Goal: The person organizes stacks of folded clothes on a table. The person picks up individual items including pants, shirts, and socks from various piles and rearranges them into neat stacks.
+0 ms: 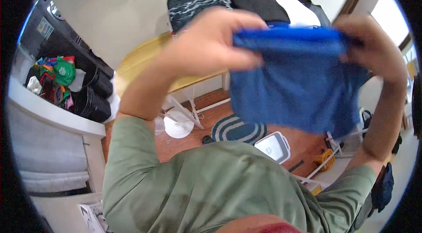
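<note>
One blue cloth (294, 83) hangs stretched between a person's two bare hands, raised in front of the chest, arms bent outward at the elbows. The left hand (220, 39), blurred, pinches the upper left corner, thumb below the fingers; the right hand (373, 44), also blurred, grasps the upper right corner, wrist bent inward. Beyond, by the wall, at least four fabric pieces lie at the yellow bench (140, 61): one marbled black-and-white, one black, one white, one dark. On the floor (303, 144) are one oval rug (237, 130), one white tub (273, 147) and one orange basket (325, 159). One label (45, 27), far left, is too small to read.
</note>
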